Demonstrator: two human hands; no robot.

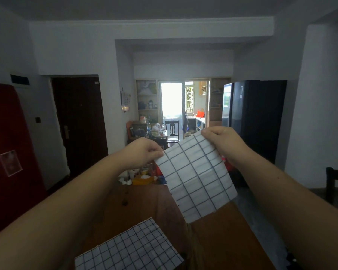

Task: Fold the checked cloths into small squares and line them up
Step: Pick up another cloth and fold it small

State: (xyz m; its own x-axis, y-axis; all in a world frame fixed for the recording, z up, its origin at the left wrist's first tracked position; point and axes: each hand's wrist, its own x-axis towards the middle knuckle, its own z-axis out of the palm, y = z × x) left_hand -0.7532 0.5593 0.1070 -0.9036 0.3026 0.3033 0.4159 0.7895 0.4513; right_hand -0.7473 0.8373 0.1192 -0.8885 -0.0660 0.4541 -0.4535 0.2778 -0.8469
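Matt checked cloth [197, 176]; smooth brown wood table [144, 201]

Head view, both arms raised over a wooden table [219, 236]. Left hand [144, 151] pinches the upper left corner of a white checked cloth [195, 178]; right hand [220, 141] grips the upper right corner — cloth hangs in the air, tilted, lower edge above the table. A second checked cloth [129, 248], finer grid, lies flat at the near edge of the table. Clutter [142, 177] at the table's far end. Behind — dark door [80, 121] to the left, black fridge [254, 117] to the right, bright doorway [172, 100] between them.
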